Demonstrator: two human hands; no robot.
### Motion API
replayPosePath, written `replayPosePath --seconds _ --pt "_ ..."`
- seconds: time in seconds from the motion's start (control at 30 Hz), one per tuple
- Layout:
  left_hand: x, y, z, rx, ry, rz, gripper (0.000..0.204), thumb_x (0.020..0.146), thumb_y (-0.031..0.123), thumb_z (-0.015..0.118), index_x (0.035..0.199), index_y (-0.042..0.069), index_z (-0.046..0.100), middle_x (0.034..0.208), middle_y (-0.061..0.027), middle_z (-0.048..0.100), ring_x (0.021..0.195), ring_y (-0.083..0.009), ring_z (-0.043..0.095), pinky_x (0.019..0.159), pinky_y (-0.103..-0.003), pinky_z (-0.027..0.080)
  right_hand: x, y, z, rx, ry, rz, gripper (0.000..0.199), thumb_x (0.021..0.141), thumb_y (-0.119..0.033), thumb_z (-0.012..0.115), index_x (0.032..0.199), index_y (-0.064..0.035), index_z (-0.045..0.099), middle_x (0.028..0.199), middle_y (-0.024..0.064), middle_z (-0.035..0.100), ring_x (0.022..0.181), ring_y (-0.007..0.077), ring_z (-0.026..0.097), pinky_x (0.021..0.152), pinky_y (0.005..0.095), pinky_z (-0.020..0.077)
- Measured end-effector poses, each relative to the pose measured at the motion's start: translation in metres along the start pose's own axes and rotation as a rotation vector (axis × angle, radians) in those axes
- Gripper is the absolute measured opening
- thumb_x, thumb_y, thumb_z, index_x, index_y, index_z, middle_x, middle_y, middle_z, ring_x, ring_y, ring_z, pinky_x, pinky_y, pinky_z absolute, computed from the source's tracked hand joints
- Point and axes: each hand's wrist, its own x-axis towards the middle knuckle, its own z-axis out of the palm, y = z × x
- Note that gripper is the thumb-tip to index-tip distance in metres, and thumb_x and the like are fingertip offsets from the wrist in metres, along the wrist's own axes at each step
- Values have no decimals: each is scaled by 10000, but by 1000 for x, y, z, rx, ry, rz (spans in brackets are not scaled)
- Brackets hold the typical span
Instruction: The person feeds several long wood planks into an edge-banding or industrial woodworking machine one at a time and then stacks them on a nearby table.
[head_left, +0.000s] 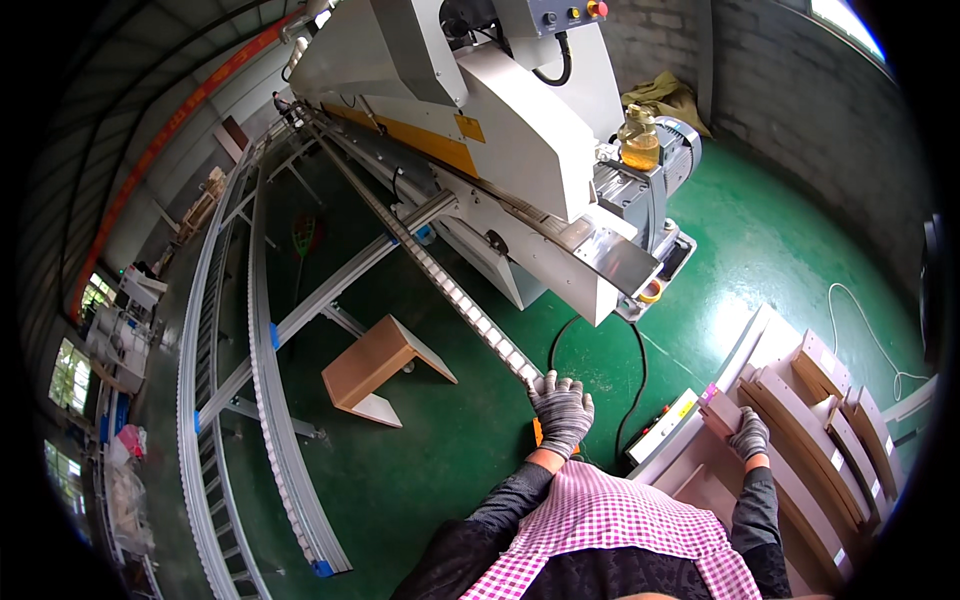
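Green workshop floor [430,470] spreads under the whole scene, glossy and marked by a black cable [640,370]. Nearest, the person's checked apron [600,530] fills the lower edge, both forearms reaching out from it. The left hand [562,412], in a grey knit glove, lies palm down on the near end of the roller rail [470,310], fingers spread and flat, gripping nothing. The right hand [750,435], gloved too, rests on the near end of a cut panel [722,412] in the stack [810,420] at the right; its fingers curl over the piece, but whether they clasp it or only press on it cannot be told. The panels lie on edge and leaning, brown faces with pale edges, packed side by side.

To lift a piece cleanly, it would seem wise to close the fingers well around the edge and draw it straight out, so that its neighbours do not slide, while the left hand steadies the body at the rail.

Farther left, a small wooden stool [380,368] stands on the floor between the rail and a long curved conveyor [262,430]. Beyond, the white edge-banding machine [520,140] runs away to the far left, a bottle [640,140] of amber liquid standing on its motor end.
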Motion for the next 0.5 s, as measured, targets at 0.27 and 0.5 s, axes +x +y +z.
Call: replayPosePath --seconds 0.27,0.5 --pt "-2 1 -1 -9 3 -10 278 828 349 569 895 103 679 1046 -61 621 1238 -311 445 1070 -682 174 -2 -4 -2 9 7 16 712 533 -235 876 1171 -120 581 1073 133 679 1017 314 652 893 383 526" --pt "-1 0 -2 -7 -2 5 289 824 358 573 916 105 680 1046 -59 619 1232 -315 443 1051 -691 190 0 0 4 15 29 8 710 529 -228 880 1167 -131 582 1079 129 678 1020 316 649 894 390 522"
